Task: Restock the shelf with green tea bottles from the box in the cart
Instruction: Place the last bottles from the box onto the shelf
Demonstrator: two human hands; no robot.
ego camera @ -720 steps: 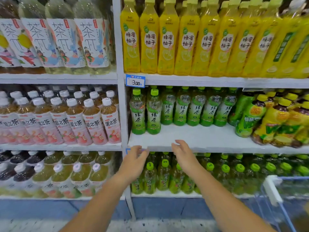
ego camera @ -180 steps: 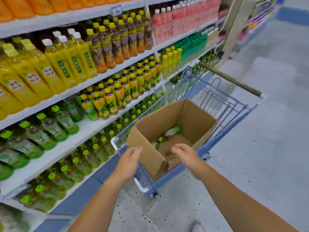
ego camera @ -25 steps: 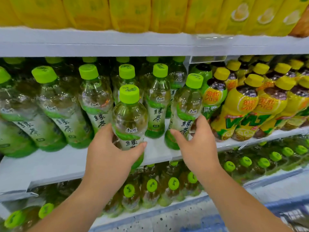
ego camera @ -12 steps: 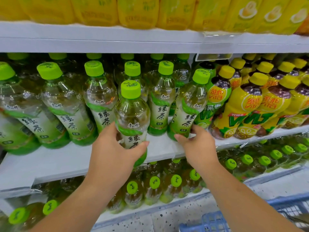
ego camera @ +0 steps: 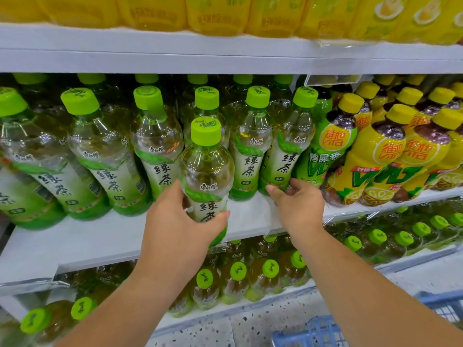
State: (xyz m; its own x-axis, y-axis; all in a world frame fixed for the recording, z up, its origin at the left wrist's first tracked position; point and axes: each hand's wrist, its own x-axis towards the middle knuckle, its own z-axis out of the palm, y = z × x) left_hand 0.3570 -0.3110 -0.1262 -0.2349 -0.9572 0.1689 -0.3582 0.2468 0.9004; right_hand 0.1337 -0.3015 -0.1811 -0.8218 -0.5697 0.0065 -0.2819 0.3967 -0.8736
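Your left hand (ego camera: 180, 221) is wrapped round a green tea bottle (ego camera: 206, 171), upright at centre frame, at the front edge of the white shelf (ego camera: 100, 236). Your right hand (ego camera: 295, 206), just right of centre, pinches the base of a second bottle (ego camera: 288, 151), last in the green-capped row, just beside the yellow-capped bottles (ego camera: 375, 166). A blue cart (ego camera: 323, 331) corner shows at lower right.

Upright clear plastic green-tea bottle with lime-green cap (ego camera: 207, 169), gripped low on its label by the left hand (ego camera: 180, 221) at the front edge of the white shelf (ego camera: 100, 236). A row of identical bottles (ego camera: 160, 151) stands behind it. The right hand (ego camera: 298, 206) grips the base of the rightmost bottle (ego camera: 288, 156).
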